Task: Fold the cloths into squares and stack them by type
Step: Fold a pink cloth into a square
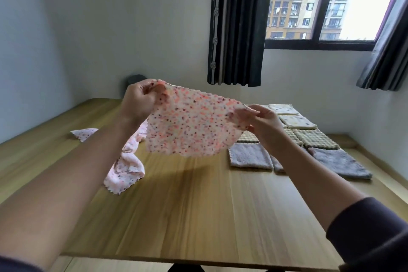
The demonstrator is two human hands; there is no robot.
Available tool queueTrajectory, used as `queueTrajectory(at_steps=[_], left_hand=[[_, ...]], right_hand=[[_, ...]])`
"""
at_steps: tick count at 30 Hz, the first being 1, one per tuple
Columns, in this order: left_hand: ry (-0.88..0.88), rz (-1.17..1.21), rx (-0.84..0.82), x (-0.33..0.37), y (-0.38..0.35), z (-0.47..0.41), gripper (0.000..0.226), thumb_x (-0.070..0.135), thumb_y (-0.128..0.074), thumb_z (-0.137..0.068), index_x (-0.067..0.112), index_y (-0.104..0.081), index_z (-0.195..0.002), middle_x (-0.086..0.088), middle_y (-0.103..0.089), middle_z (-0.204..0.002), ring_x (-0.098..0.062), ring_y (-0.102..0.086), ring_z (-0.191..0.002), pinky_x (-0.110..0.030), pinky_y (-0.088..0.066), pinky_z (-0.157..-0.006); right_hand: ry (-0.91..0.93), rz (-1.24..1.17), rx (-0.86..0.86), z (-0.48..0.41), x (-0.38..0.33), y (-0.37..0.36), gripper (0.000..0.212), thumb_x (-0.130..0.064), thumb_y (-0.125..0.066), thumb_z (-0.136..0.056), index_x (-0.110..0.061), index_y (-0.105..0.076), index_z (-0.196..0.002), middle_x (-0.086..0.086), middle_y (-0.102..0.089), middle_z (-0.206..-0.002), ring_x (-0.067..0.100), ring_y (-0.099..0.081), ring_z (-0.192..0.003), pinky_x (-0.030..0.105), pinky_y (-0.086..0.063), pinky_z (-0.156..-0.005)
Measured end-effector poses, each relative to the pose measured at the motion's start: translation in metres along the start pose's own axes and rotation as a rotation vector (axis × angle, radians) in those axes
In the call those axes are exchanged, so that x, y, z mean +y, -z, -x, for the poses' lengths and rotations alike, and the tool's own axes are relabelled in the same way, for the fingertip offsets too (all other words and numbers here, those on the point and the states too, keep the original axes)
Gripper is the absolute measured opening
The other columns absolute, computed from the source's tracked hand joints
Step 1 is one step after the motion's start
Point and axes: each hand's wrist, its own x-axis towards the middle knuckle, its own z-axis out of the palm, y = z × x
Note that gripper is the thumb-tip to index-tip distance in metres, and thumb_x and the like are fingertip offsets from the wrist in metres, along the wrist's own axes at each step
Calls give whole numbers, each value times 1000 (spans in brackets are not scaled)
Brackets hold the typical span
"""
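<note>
We hold a pink speckled cloth point(192, 126) stretched above the table point(198, 216), left hand point(138, 100) pinching its ten o'clock corner, right hand point(262, 122) its three o'clock corner.

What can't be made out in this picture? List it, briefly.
Head view only.
- Middle grey cloth: mostly behind the right forearm.
- One checked cloth: partly covered by the right hand and the held speckled cloth.
- Crumpled pink cloth: far part behind the left forearm.
- Dark object by the wall: blocked by the left hand, unidentifiable.
- Layers in the cream cloths: too small to count.
</note>
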Motion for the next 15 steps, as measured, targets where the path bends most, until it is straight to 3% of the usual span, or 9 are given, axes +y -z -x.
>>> queueTrajectory(at_steps=[3,6,11,15], left_hand=[[34,68,-85,1,11,36,18,12,-52,-96,15,-67,-85,3,-72,-69,-8,-68,-65,-19,-54,-59],[122,21,-163,-15,27,75,20,10,-52,-95,14,-69,-86,0,-73,-77,-10,-69,-71,-19,-54,-62],[300,-51,-248,-47,39,134,31,0,-51,-94,16,-72,-78,5,-73,-71,-3,-67,-67,-11,-50,-60],[351,-38,-286,-55,49,154,47,-1,-51,-93,32,-76,-71,6,-73,-73,-3,-68,-69,-15,-53,-60]], right_hand=[[-30,14,-69,20,8,6,1,-13,-71,-79,-13,-71,-79,11,-71,-84,29,-67,-90,38,-53,-82],[-111,76,-142,50,26,13,6,-20,-71,-78,-14,-72,-77,13,-64,-82,27,-59,-83,44,-47,-83],[-250,170,-290,96,49,9,23,-24,-74,-76,-4,-71,-86,10,-64,-81,19,-59,-77,29,-48,-72],[-308,188,-308,110,50,7,36,-26,-69,-78,4,-69,-97,13,-67,-84,23,-60,-76,28,-51,-65]])
